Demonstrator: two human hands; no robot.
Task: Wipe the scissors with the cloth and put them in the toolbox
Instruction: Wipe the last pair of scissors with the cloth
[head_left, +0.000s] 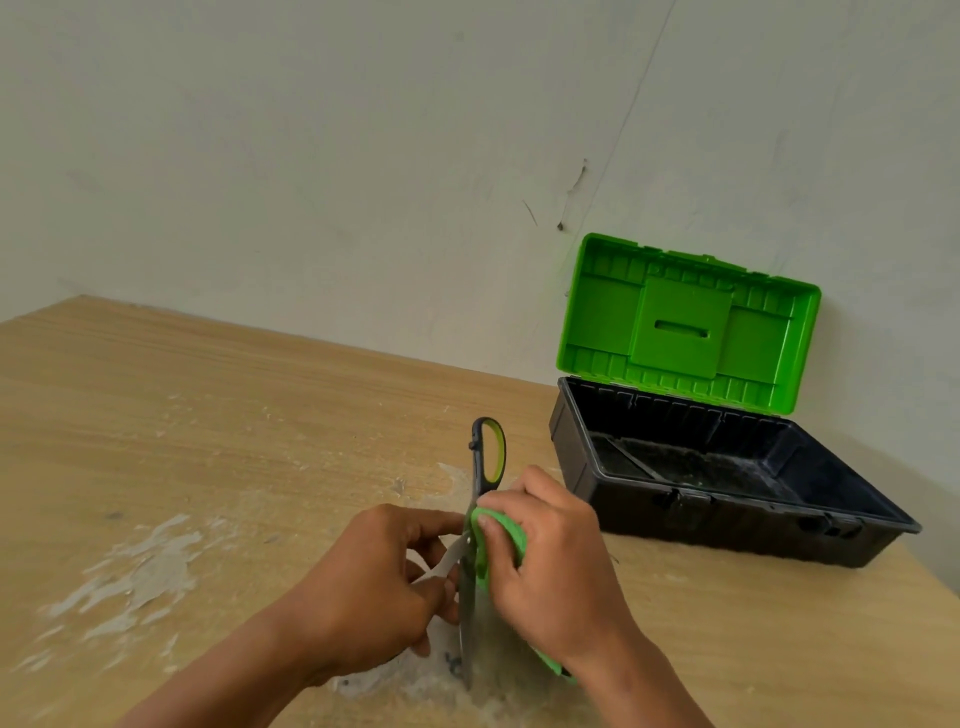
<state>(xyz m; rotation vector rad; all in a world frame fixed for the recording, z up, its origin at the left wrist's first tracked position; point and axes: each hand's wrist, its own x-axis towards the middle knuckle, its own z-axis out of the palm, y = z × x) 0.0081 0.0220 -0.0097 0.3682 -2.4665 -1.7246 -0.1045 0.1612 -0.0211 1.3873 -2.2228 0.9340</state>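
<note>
Left grip (374, 587) pinching one bare steel blade of the opened scissors (479, 467), right grip (550, 566) curled round a soft green cloth (511, 535) pressed near their pivot, over scuffed wood-grain tabletop (208, 415), black plastic toolbox (727, 525) nearby, ribbed green lid raised

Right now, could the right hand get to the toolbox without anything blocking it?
Probably yes. The toolbox sits just beyond the right hand, its lid raised, with only table between them; the hand does hold the cloth though.
</note>
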